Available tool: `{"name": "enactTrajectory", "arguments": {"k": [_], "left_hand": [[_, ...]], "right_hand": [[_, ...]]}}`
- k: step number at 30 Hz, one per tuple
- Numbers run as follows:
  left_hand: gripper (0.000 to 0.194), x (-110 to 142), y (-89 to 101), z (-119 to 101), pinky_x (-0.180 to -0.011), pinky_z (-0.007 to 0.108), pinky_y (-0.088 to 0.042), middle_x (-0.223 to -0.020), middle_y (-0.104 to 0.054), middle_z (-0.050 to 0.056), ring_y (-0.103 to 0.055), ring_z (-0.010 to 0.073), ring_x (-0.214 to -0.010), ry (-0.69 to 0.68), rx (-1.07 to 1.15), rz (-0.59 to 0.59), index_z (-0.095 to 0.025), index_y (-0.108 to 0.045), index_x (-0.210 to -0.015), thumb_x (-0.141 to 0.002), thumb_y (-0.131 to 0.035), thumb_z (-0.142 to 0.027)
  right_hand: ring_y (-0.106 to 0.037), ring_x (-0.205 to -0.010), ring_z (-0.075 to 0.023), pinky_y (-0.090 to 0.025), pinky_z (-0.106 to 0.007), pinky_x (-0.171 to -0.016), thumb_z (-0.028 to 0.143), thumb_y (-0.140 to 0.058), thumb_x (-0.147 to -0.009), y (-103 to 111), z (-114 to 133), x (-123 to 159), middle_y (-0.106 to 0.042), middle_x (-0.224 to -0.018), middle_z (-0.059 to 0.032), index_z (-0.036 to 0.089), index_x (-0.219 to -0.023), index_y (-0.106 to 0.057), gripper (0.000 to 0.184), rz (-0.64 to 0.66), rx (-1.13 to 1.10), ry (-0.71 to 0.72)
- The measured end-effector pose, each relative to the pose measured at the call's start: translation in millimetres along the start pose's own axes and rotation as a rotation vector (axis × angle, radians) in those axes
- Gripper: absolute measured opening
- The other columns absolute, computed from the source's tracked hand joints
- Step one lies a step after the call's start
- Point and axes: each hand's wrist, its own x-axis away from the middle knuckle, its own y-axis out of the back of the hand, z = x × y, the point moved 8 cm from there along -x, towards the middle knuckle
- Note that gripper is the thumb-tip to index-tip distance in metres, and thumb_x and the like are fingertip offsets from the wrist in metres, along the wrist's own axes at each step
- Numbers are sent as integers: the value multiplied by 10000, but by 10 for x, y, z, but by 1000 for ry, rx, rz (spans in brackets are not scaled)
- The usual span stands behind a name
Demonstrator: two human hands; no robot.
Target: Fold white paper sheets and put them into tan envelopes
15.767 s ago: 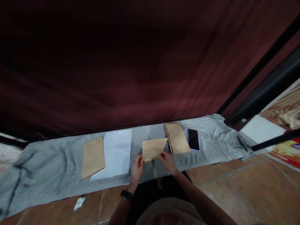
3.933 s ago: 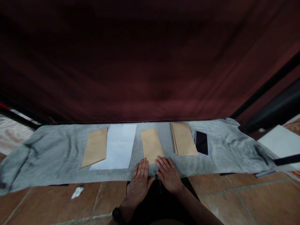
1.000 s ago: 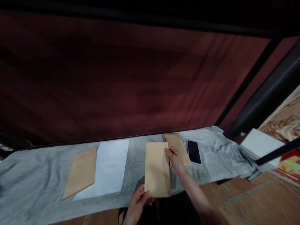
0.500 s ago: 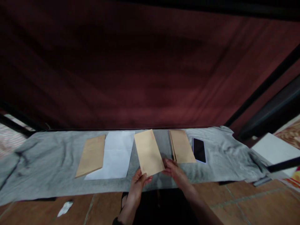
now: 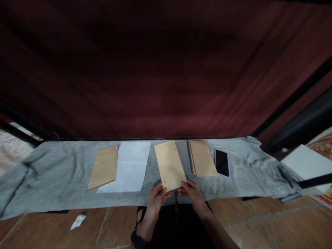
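Note:
A tan paper envelope (image 5: 170,165) with small red print at its top right and bottom left is held between my two hands, leaning a little to the left. My left hand (image 5: 157,196) pinches its lower left corner, thumb on top. At the lower right corner, my right hand (image 5: 190,192) grips the edge with the thumb over the front. Left of the envelope lie white sheets of paper (image 5: 132,167), partly under another tan envelope or stack (image 5: 103,167). To the right rests a stack of tan envelopes (image 5: 203,159).
A phone (image 5: 222,163) with a dark screen lies right of the stack. Grey cloth (image 5: 249,169) covers the long surface. Behind it hangs a dark red panel (image 5: 160,86). A crumpled white scrap (image 5: 78,221) lies on the tiled floor; a white board (image 5: 308,166) stands at far right.
My right hand has moved from beside the envelope onto its lower right corner and closed on it. The left hand keeps its hold. The whole view has shifted slightly.

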Motion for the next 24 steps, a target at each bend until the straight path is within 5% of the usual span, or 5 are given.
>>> {"name": "enactTrajectory", "arguments": {"k": [9, 16, 24], "left_hand": [[579, -146, -113, -45, -533, 299, -556, -627, -701, 19, -682, 198, -533, -12, -168, -35, -176, -656, -866, -467, -869, -538], [500, -232, -690, -111, -461, 238, -464, -575, -667, -10, -593, 141, -466, -89, -215, 79, -179, -655, -836, -514, -842, -512], [309, -327, -1383, -93, -475, 228, -415, -589, -642, -17, -557, 127, -485, -196, -383, 227, -176, -677, -854, -670, -719, -421]], "right_hand": [[-622, -499, -175, -562, -312, -510, 722, -842, -472, 200, 90, -88, -637, -559, 4, 221, -640, -614, 575, -100, 37, 103], [-575, -486, -158, -516, -286, -475, 717, -807, -551, 641, 456, -84, -608, -550, 21, 209, -754, -666, 566, -225, 49, 297], [-605, -524, -166, -511, -279, -480, 678, -822, -564, 1215, 700, -44, -645, -635, 11, 189, -909, -686, 614, -375, 50, 353]]}}
